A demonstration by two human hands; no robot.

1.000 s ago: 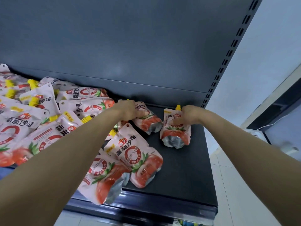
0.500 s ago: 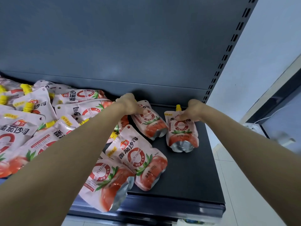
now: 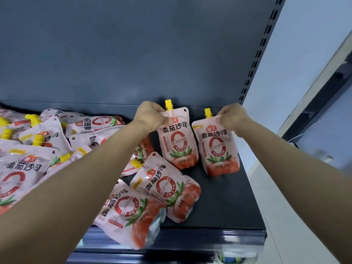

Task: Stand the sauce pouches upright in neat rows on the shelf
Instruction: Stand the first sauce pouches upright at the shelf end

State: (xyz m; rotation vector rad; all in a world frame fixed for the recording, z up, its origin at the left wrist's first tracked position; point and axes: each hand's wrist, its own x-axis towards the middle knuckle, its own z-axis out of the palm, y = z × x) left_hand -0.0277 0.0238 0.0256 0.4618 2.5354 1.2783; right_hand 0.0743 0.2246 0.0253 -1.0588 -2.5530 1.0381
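Note:
Two pink tomato sauce pouches with yellow spouts stand upright side by side at the back right of the dark shelf [image 3: 224, 204]. My left hand [image 3: 150, 116] pinches the top left corner of the left pouch [image 3: 178, 140]. My right hand [image 3: 233, 116] pinches the top right corner of the right pouch [image 3: 219, 147]. Two more pouches lie flat nearer the front: one [image 3: 167, 189] in the middle, another [image 3: 131, 214] hanging over the shelf's front edge.
A heap of several flat pouches [image 3: 38, 145] covers the left half of the shelf under my left forearm. The grey back panel [image 3: 133, 54] rises behind. A slotted upright [image 3: 257, 54] marks the shelf's right end, with white wall and floor beyond.
Both hands have lifted their pouches from lying flat to standing upright near the back of the shelf. The view has tilted with the head.

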